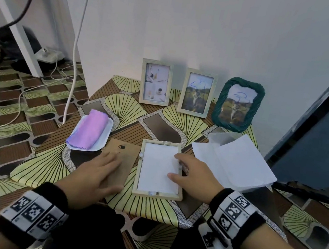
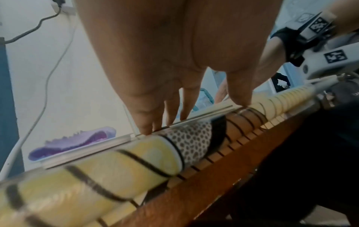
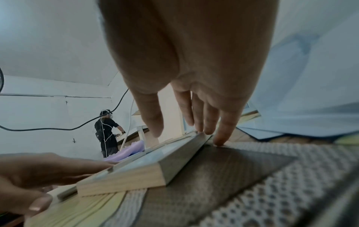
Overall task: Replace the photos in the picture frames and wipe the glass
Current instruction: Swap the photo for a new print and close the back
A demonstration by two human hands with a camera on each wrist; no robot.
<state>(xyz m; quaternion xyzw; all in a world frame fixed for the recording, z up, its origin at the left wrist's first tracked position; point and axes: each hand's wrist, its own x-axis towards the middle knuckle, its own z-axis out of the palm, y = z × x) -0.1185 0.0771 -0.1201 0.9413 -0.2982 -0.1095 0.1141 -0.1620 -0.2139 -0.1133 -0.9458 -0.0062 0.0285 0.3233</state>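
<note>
Right hand (image 1: 191, 175) flat, fingers straight, resting on white photo back (image 1: 159, 167) inside face-down wooden frame (image 1: 156, 194); left hand (image 1: 94, 174) flat on brown backing board (image 1: 123, 150) just left. Frame's long axis running away from body, nearer right hand. Purple cloth (image 1: 88, 133) on tray beyond left hand.

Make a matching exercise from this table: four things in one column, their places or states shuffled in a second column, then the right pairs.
Things:
1. purple cloth
2. brown backing board
3. wooden frame
4. green frame

Places or states:
A. standing upright by the wall
B. on a white tray
C. under the left hand
D. lying face down, white sheet in it, right hand on it

Pairs: 1-B, 2-C, 3-D, 4-A
</note>
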